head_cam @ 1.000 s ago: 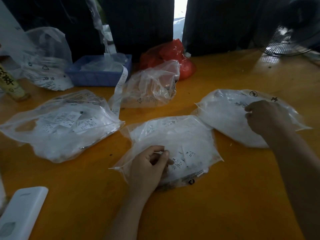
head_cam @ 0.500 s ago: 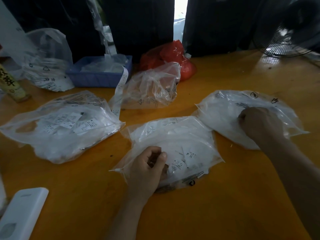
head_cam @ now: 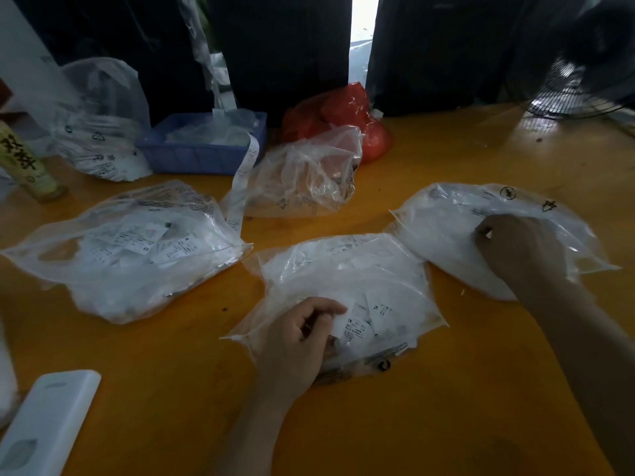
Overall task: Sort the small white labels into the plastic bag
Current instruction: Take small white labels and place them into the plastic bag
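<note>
Head view: left grip sat at the near edge of the middle plastic bag, fingers curled and pinching a small white label at the bag's mouth; more printed labels lay inside, just right of the fingertips. Right grip was curled on top of the right bag, bunching the film; what it held underneath was not visible. Left of the left grip lay a third bag of labels on the orange desk. Beyond the left grip: a crumpled clear bag, a blue tray and a red bag. A white device lay near-left of the left grip.
</note>
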